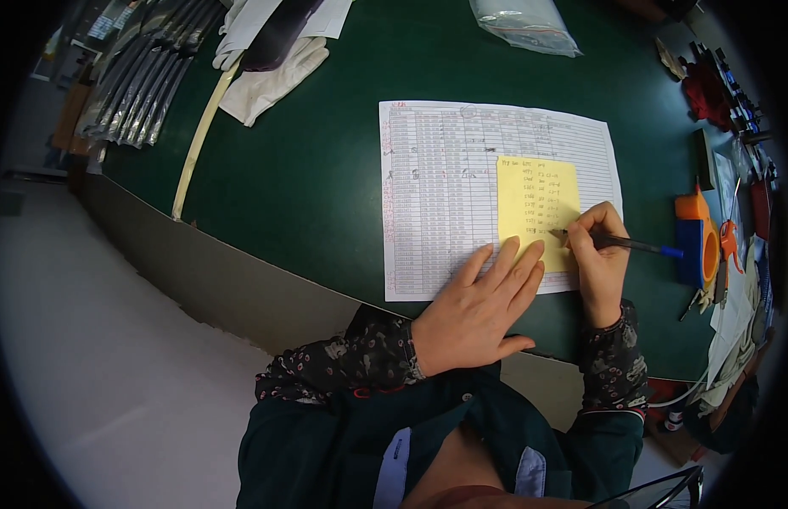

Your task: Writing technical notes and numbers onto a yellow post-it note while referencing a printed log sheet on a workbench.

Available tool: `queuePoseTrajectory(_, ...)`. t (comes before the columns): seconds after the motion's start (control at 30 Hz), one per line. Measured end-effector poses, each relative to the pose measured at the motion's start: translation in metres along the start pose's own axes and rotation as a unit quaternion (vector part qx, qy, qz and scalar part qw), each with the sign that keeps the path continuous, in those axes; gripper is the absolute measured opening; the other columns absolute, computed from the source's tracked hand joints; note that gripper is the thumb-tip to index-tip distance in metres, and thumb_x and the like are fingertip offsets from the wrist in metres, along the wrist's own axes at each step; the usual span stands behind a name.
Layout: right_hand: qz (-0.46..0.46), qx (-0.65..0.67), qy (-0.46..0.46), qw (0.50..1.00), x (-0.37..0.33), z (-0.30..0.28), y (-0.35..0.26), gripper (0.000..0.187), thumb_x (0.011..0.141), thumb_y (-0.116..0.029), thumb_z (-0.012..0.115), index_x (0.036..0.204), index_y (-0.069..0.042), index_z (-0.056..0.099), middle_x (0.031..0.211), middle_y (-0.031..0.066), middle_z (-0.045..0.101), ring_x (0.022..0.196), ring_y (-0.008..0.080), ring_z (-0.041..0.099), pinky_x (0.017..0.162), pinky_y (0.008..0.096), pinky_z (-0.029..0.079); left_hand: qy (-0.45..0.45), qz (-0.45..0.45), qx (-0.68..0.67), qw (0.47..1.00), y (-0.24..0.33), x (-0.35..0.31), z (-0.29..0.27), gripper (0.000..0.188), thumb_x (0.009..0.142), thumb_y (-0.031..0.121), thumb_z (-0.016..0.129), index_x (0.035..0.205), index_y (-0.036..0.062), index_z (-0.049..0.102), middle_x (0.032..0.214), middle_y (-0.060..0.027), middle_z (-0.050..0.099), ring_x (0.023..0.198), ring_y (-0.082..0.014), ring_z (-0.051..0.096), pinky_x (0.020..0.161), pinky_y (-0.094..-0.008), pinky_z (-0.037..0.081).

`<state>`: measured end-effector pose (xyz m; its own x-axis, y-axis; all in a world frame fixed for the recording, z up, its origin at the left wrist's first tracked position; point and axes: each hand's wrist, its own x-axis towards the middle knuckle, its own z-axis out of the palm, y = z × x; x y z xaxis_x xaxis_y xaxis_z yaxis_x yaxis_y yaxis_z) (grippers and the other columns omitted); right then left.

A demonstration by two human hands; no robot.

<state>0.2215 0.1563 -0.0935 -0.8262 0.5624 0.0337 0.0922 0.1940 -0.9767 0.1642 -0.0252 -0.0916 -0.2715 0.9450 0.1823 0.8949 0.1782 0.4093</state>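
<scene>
1. Currently, the right hand (pixel 603 263) holds a slim black pen with a blue end (pixel 631 243); its grip pinches the barrel between thumb and fingers, near the writing tip.
2. The pen slants across the hand, its blue end pointing right and its tip at the lowest line of handwriting on a yellow rectangular paper note (pixel 510 199).
3. Whether the tip touches the paper is too small to tell.
4. The left hand (pixel 483 314) lies palm down, its grip spread flat with the thumb apart; 3 of its fingertips rest over the lower part of the note, while the little finger sits just beside the note's left edge.
5. The note lies on the right half of a large white paper sheet printed with a table of rows (pixel 580 140), which lies flat on a dark green table (pixel 300 187).
6. Both wrists wear dark patterned fabric sleeves (pixel 343 360).
7. Near the far left edge are a white cloth glove (pixel 262 89) and a stack of dark pieces in clear plastic (pixel 143 76).
8. A clear plastic bag (pixel 530 25) lies beyond the sheet.
9. A blue and orange plastic object (pixel 691 246) stands right of the pen, apart from it.
</scene>
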Motion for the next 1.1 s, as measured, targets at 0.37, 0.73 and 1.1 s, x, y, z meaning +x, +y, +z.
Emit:
queuePoseTrajectory(0.37,0.004,0.007,-0.002,1.0,-0.0005,0.0004,-0.0023,0.013,0.08,-0.001,0.056,0.074,-0.004,0.045,0.068,-0.003,0.045,0.063,0.0028,0.04,0.056,0.0185,0.035,0.001,0.001,-0.001,1.0,0.0,-0.0002,-0.0001,0.078,0.074,0.054,0.057,0.126,-0.0009,0.042,0.138,-0.0147,0.035,0.124,-0.0305,0.033,0.1,-0.0413,0.026)
queuePoseTrajectory(0.73,0.0,0.01,-0.002,1.0,-0.0007,-0.0008,-0.0026,0.013,0.08,-0.001,0.056,0.074,-0.004,0.045,0.069,-0.003,0.044,0.063,0.0027,0.039,0.057,0.0182,0.034,0.0,-0.002,-0.007,1.0,-0.0008,0.0003,0.0006,0.076,0.074,0.053,0.058,0.126,0.0,0.042,0.138,-0.014,0.035,0.123,-0.03,0.033,0.101,-0.0411,0.024)
queuePoseTrajectory(1.1,0.004,0.007,0.009,1.0,-0.0017,-0.0013,-0.0024,0.013,0.079,0.0,0.056,0.073,-0.004,0.045,0.067,-0.0035,0.044,0.061,0.002,0.039,0.055,0.0177,0.034,-0.005,-0.001,-0.001,1.0,-0.0002,-0.0001,0.0005,0.077,0.074,0.054,0.057,0.127,0.0001,0.042,0.139,-0.0131,0.034,0.124,-0.0296,0.032,0.101,-0.0411,0.023)
